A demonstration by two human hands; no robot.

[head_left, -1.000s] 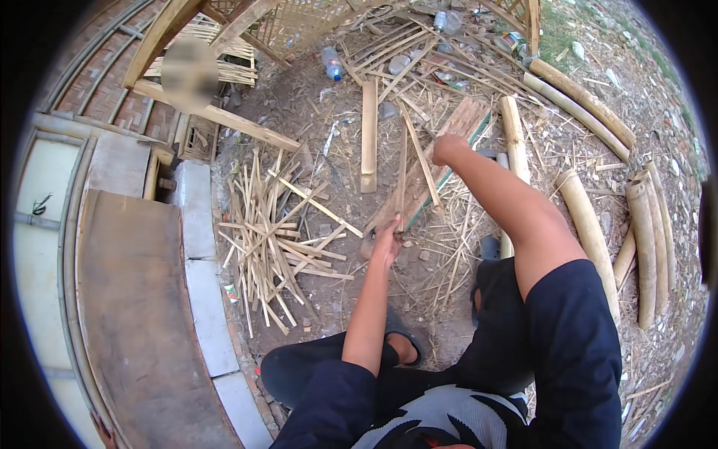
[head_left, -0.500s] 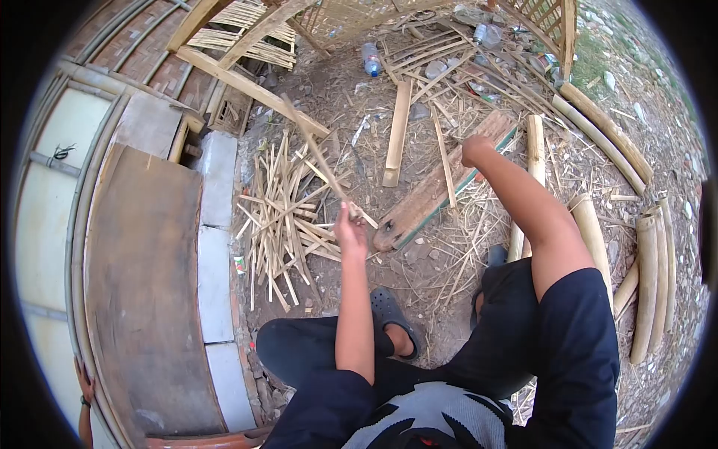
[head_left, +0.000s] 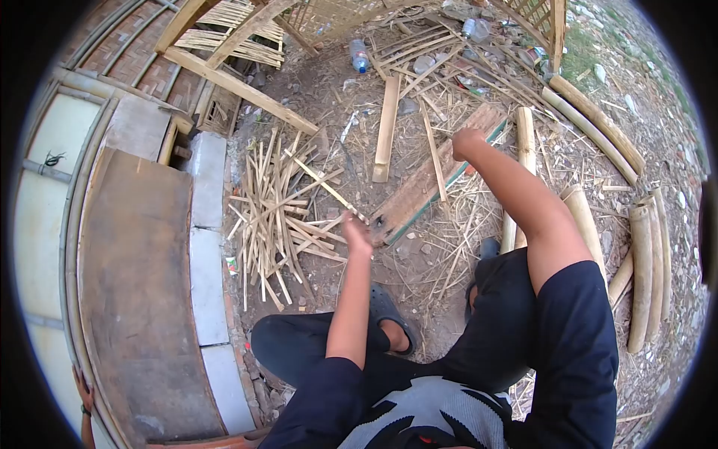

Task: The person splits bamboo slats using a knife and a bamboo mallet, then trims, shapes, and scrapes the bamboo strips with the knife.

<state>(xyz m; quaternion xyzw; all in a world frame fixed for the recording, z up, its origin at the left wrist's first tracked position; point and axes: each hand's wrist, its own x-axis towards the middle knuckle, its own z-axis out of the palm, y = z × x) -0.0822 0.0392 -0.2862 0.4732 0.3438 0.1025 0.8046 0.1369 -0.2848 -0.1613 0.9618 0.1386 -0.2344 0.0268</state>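
I see left hand (head_left: pixel 357 233), fingers blurred, hold unclear, at pale bamboo strip (head_left: pixel 327 186)'s near end | right hand (head_left: pixel 465 144) fisted over wooden plank (head_left: pixel 419 192) (contents hidden).

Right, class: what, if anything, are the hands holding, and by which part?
It cannot be told: the left hand is at the near end of a bamboo strip, grip unclear; the right hand hides any hold.
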